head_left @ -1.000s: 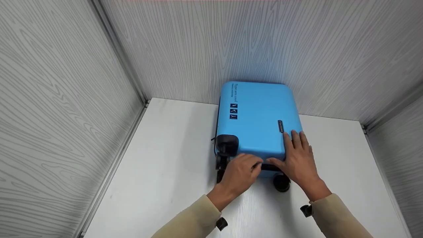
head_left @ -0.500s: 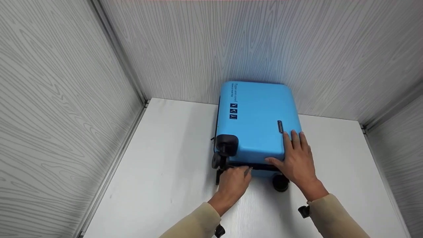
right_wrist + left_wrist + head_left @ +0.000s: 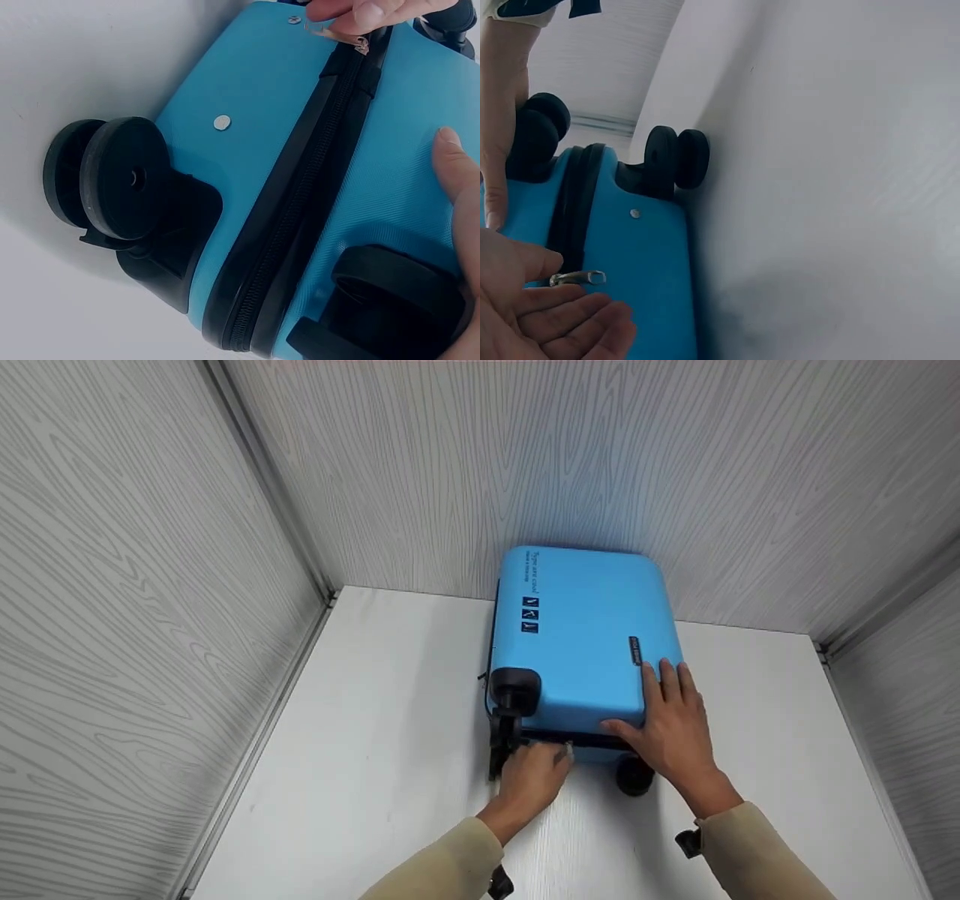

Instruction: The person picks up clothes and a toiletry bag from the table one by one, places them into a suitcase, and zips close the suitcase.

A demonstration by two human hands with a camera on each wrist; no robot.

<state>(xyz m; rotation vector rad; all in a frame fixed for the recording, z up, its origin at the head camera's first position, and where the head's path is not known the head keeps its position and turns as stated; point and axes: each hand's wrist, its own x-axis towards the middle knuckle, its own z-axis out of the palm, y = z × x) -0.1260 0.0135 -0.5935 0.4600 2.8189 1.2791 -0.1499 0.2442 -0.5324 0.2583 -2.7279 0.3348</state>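
A light blue hard-shell suitcase (image 3: pixel 585 600) lies flat, its wheeled end towards me. My left hand (image 3: pixel 532 776) is at that end and pinches a metal zipper pull (image 3: pixel 579 277) between thumb and bent index finger. In the right wrist view, the closed zipper (image 3: pixel 300 191) runs from the pull down between two black bands. My right hand (image 3: pixel 673 727) rests on the suitcase's near right corner with fingers stretched over the top shell and the thumb on the end face.
Black caster wheels (image 3: pixel 516 690) stick out from the suitcase's near end, another wheel (image 3: pixel 634 775) low at the right. The suitcase lies on a white surface (image 3: pixel 375 720) close to the wood-grain back wall (image 3: pixel 420 472); panels stand at both sides.
My left hand has slid left along the suitcase's near end and slightly towards me, mostly in the first half second. My right hand stays at the corner with barely any shift.
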